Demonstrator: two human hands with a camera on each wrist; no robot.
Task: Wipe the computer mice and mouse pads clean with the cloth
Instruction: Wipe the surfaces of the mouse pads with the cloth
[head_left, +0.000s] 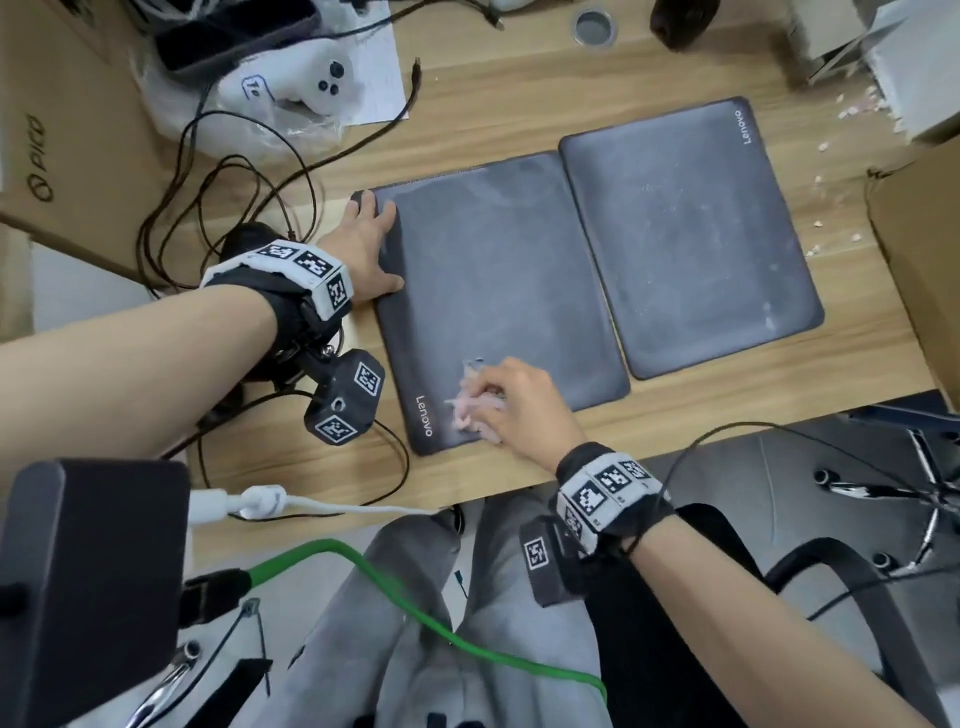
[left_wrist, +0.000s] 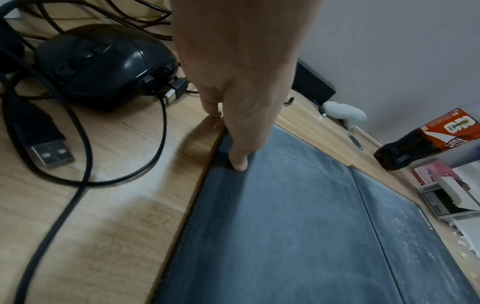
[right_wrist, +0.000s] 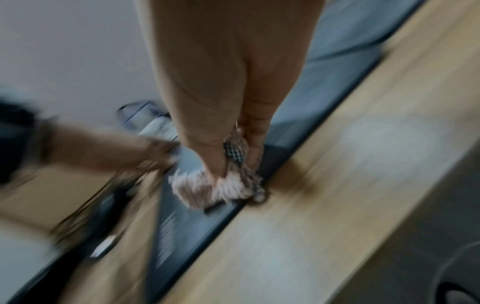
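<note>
Right hand: we see the right hand (head_left: 511, 397) nearest us, its grip bunched round a pale pink cloth (head_left: 470, 402), pressing it onto the near left corner of the left mouse pad (head_left: 498, 280), just beside the Lenovo mark; the right wrist view is blurred.
Cloth: crumpled under the fingers (right_wrist: 221, 164), touching the pad close to its near edge.
Left hand: we note the left hand (head_left: 366, 249) flat on the pad's far left edge, grip apart, fingers straight, a fingertip (left_wrist: 237, 162) pressing the pad's border.
Left pad: dark grey, lying flat on the wooden desk (head_left: 519, 104), faint pale smears across it.
Right pad: the right mouse pad (head_left: 691, 234) lies touching the left one edge to edge, dusted with white specks.
Mouse: we find a black mouse (left_wrist: 103, 65) on the desk left of the left hand, among black cables (left_wrist: 78, 164).
Far side: a dark drink bottle (left_wrist: 426, 142) lies beyond the pads.
</note>
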